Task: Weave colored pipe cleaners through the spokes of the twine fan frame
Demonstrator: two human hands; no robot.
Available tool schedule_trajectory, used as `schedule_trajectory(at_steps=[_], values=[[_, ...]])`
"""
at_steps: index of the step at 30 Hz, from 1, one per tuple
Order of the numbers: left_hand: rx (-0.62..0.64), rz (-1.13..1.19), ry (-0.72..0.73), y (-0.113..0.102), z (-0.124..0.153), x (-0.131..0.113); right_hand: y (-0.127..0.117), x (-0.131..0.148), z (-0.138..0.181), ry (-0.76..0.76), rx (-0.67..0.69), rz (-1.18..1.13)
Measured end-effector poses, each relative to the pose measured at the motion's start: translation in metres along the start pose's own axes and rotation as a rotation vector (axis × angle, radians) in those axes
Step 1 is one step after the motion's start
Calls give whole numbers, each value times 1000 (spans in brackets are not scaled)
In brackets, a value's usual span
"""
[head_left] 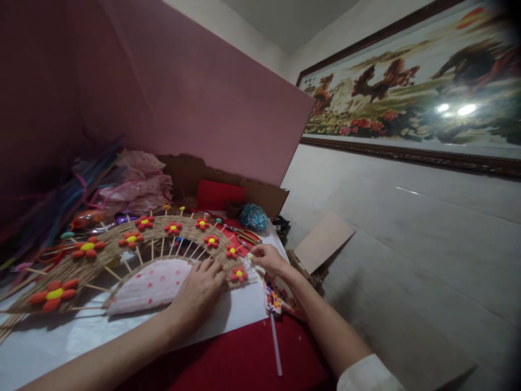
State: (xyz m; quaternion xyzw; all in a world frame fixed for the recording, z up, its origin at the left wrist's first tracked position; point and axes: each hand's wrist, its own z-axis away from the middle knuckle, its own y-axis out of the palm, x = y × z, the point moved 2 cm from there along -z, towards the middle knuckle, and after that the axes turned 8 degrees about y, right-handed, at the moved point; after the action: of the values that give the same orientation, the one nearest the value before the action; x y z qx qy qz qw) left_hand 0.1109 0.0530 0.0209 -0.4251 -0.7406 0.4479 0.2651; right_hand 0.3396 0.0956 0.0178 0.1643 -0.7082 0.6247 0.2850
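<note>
A fan-shaped craft piece (154, 239) of woven twine and thin sticks lies on the white sheet. Red clay-like flowers with yellow centres (211, 241) dot its band, and small coloured blobs cap the stick tips. Its inner half-round panel (150, 285) is white with pink spots. My left hand (205, 285) rests over the panel's right end with bent fingers, gripping the fan there; its thumb is hidden. At the fan's right end, my right hand (268, 260) pinches a small pale piece (249, 257) by the stick tips. What exactly that piece is, I cannot make out.
Behind the fan are scissors (248, 237), a ball of blue yarn (253, 216) and red card (220, 194). A patterned item (277, 298) and a clear stick (275, 345) lie on the red cloth (244, 358). Crumpled pink wrapping (138, 182) is piled at left.
</note>
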Motion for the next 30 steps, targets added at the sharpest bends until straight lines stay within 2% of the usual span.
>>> schedule_trajectory(at_steps=[22,30], values=[[-92,110,-18,1,1,4,3,1,2,-6,-89,10],[-65,100,-12,2,1,4,3,2,4,-14,-122,23]])
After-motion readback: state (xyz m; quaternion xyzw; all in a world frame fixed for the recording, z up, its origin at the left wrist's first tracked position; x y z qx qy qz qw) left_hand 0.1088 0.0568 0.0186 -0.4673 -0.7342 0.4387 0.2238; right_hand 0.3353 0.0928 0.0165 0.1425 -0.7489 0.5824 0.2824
